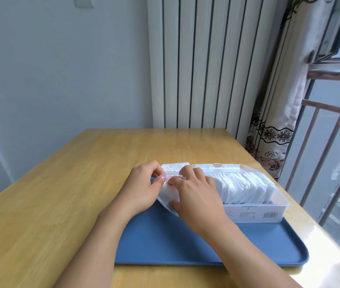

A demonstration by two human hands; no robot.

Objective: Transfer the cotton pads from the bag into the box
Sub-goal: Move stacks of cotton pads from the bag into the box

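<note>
A clear zip bag [168, 193] with a red seal strip holds white cotton pads and rests on the blue tray [185, 244]. My left hand [142, 188] pinches the bag's left mouth edge at the red strip. My right hand [196, 194] has its fingers at the bag's opening and covers most of the bag; whether they pinch pads inside is hidden. To the right stands a clear plastic box [268, 210] with its lid open at the back, filled with a row of upright white cotton pads [246, 188].
The tray lies on a wooden table [61, 194]. A white radiator [196, 65] stands against the far wall. A patterned curtain [273, 132] and a window with metal railing [331, 152] are to the right of the table.
</note>
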